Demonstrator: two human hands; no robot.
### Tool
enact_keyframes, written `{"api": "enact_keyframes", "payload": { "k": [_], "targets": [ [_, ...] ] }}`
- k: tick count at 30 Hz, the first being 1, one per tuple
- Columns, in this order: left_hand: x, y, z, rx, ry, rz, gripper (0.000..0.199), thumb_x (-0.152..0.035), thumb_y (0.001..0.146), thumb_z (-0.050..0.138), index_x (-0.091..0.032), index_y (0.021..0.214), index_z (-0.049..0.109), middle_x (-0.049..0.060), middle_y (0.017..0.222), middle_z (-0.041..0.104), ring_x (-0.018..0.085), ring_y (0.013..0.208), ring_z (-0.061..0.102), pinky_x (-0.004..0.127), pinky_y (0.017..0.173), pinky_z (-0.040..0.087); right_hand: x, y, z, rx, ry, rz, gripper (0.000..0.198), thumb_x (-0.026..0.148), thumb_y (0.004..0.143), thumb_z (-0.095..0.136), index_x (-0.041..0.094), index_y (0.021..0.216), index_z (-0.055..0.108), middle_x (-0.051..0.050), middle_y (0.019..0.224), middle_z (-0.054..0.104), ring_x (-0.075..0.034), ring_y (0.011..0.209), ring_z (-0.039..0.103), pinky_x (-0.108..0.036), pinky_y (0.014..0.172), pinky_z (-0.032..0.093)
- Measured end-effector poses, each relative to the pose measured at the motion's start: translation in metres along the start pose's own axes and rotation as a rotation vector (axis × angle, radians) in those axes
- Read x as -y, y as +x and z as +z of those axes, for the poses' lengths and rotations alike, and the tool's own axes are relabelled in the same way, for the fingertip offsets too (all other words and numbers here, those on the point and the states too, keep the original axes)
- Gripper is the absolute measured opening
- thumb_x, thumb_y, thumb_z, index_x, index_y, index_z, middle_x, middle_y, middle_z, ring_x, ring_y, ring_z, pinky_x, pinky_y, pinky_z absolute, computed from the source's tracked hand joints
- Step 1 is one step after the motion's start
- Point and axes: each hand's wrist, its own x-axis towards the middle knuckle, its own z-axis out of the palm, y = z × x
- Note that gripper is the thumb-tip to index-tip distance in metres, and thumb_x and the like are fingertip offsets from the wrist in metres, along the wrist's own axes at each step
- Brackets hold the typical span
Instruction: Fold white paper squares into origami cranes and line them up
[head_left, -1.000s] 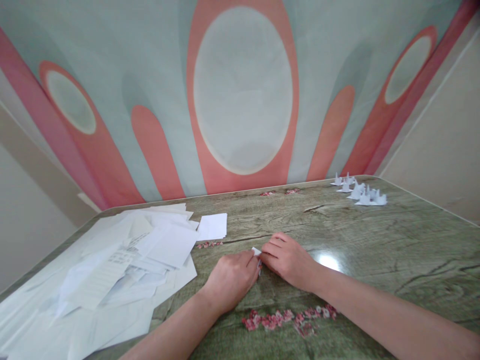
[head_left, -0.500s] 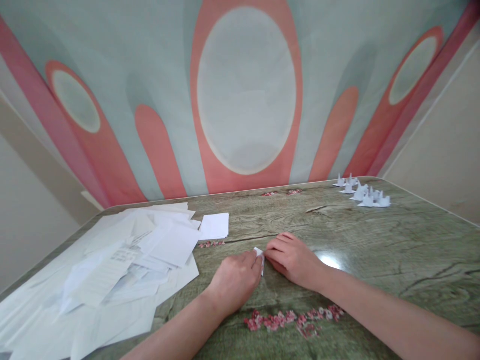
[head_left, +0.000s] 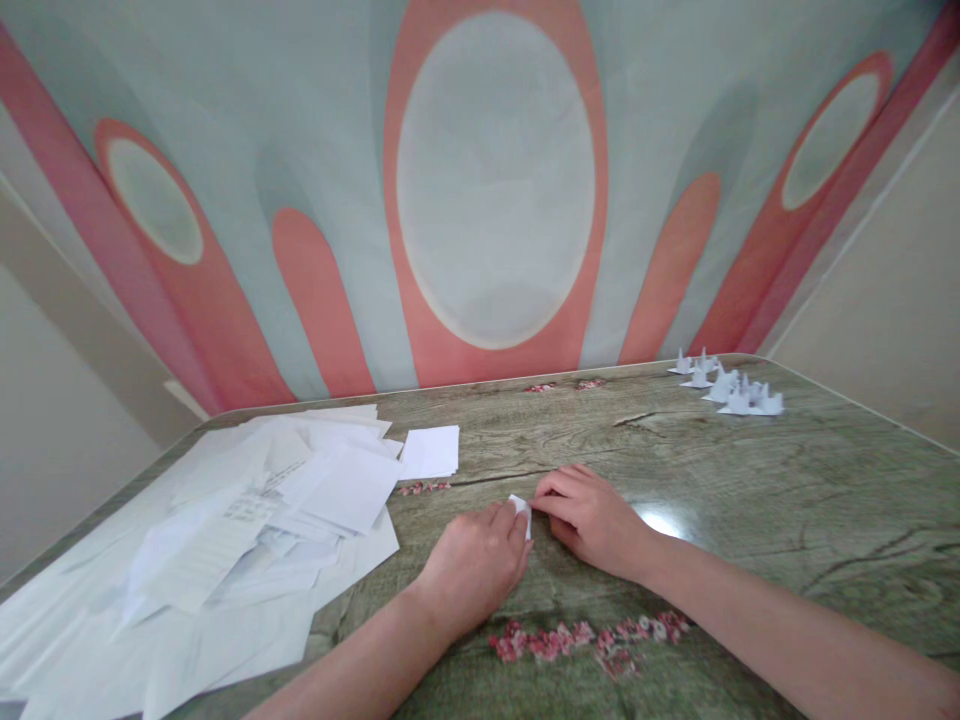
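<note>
A small folded piece of white paper (head_left: 521, 507) lies at the middle of the table, partly hidden by fingers. My left hand (head_left: 478, 560) is closed over its left side, the fingers pressing it against the tabletop. From the right, my right hand (head_left: 589, 515) has its fingers bent together, with the fingertips at the paper's right edge. Whether a bit of the paper is pinched between them is too small to make out. Several folded white paper figures (head_left: 739, 390) with upright points stand far off at the right.
The wood-patterned table (head_left: 750, 500) carries printed pink flowers (head_left: 551, 640). A broad heap of loose white sheets (head_left: 247, 560) covers its left part. Beside that lies a neat stack of square paper (head_left: 430, 452). A painted wall (head_left: 495, 180) rises behind the far edge.
My left thumb side has shifted slightly at the folded paper, and my right fingertips have moved a little along its edge. The heap, stack and figures stay put.
</note>
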Motion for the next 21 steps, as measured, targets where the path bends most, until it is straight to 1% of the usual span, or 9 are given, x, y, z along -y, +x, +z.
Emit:
{"api": "enact_keyframes", "payload": {
  "k": [4, 7, 13, 21],
  "targets": [
    [-0.0009, 0.0001, -0.0022, 0.028, -0.007, -0.012, 0.035, -0.030, 0.090, 0.039, -0.009, 0.116, 0.050, 0.014, 0.108, 0.059, 0.024, 0.095, 0.059, 0.036, 0.074, 0.053, 0.0003, -0.0005, -0.0005, 0.012, -0.023, -0.024, 0.030, 0.002, 0.073, 0.051, 0.020, 0.095, 0.063, -0.003, 0.088, 0.058, -0.017, 0.084, 0.048, -0.031, 0.076, 0.034],
    [-0.0014, 0.0004, -0.0022, 0.041, -0.022, -0.020, 0.038, -0.034, 0.089, 0.042, -0.008, 0.117, 0.050, 0.015, 0.108, 0.059, 0.025, 0.097, 0.058, 0.037, 0.075, 0.052, 0.0003, -0.0004, 0.0002, 0.020, -0.064, -0.045, 0.029, 0.003, 0.075, 0.051, 0.020, 0.095, 0.064, -0.004, 0.088, 0.058, -0.017, 0.083, 0.047, -0.031, 0.075, 0.034],
    [-0.0017, 0.0005, -0.0033, 0.050, -0.044, -0.028, 0.037, -0.032, 0.089, 0.043, -0.009, 0.118, 0.048, 0.013, 0.108, 0.059, 0.025, 0.096, 0.058, 0.037, 0.076, 0.052, 0.0035, 0.0019, -0.0006, 0.045, -0.137, -0.063, 0.023, 0.007, 0.080, 0.048, 0.019, 0.093, 0.063, -0.004, 0.087, 0.058, -0.017, 0.082, 0.047, -0.031, 0.075, 0.033],
    [-0.0012, 0.0004, -0.0056, 0.051, -0.057, -0.025, 0.036, -0.031, 0.089, 0.043, -0.011, 0.119, 0.047, 0.013, 0.110, 0.058, 0.024, 0.095, 0.058, 0.036, 0.075, 0.052, 0.0041, 0.0022, -0.0007, 0.050, -0.144, -0.064, 0.020, 0.009, 0.081, 0.049, 0.018, 0.091, 0.063, -0.004, 0.087, 0.058, -0.017, 0.082, 0.046, -0.031, 0.074, 0.033]
  ]
}}
